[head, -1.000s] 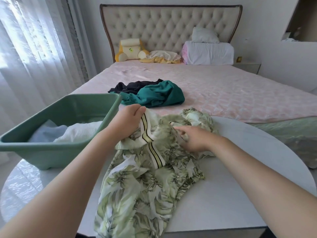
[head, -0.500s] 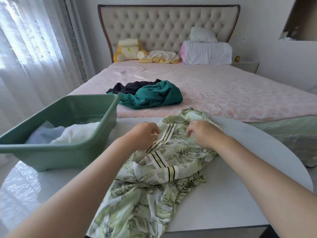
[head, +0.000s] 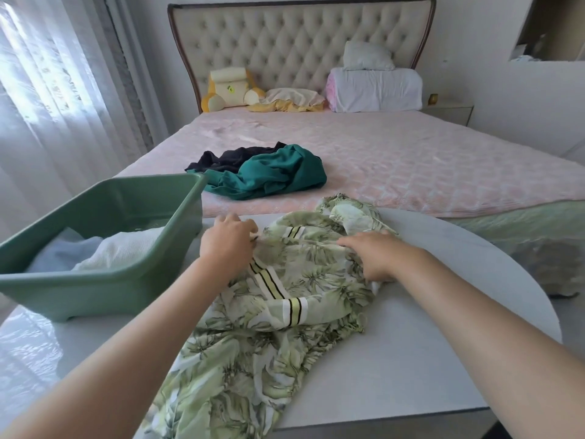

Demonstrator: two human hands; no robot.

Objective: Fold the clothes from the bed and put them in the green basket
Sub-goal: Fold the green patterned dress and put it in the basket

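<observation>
A green leaf-print garment [head: 278, 315] with striped trim lies crumpled on the white table [head: 411, 359], one end hanging over the near edge. My left hand [head: 226, 245] grips its left edge with curled fingers. My right hand [head: 373, 255] grips a bunch of the cloth on the right. The green basket [head: 104, 280] stands on the table to the left and holds folded white and pale blue clothes. On the pink bed [head: 411, 160] behind lie a teal garment [head: 278, 175] and a black garment [head: 234, 156] in a heap.
Pillows and a rolled white blanket [head: 376, 87] sit against the tufted headboard [head: 300, 42]. A yellow cushion [head: 228, 90] lies at the head of the bed. White curtains [head: 47, 90] hang at the left. The table's right half is bare.
My hands have moved apart along the leaf-print garment, the left one going left toward the basket. The cloth between them is spread wider and flatter.
</observation>
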